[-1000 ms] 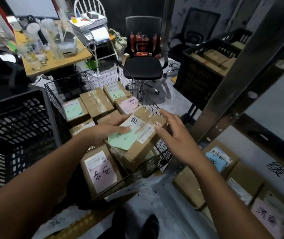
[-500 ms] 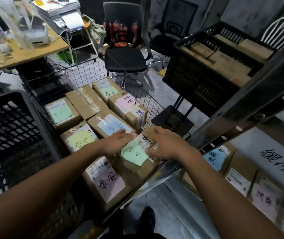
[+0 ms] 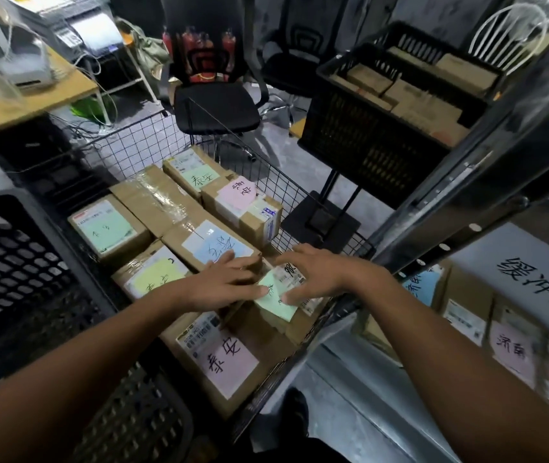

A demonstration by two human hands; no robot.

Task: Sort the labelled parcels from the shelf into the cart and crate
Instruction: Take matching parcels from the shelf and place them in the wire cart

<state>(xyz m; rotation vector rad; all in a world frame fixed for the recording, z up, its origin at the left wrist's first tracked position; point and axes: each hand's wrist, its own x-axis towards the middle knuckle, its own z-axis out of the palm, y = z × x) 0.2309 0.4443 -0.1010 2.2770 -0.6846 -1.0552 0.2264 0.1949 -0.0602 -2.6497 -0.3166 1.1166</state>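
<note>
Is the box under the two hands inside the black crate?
No, the green-labelled parcel lies in the wire cart, with the left hand and right hand resting on it.

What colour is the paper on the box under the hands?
Light green paper label, best in head view.

Black office chair (image 3: 216, 108), wooden table (image 3: 32, 101), grey printer (image 3: 92, 31), white chair (image 3: 506, 31)

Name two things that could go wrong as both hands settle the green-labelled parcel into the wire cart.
The green-labelled parcel appears tilted against the pink-labelled parcel, so it may slide once the left hand and right hand lift. Fingers could also get pinched against the wire cart wall.
</note>
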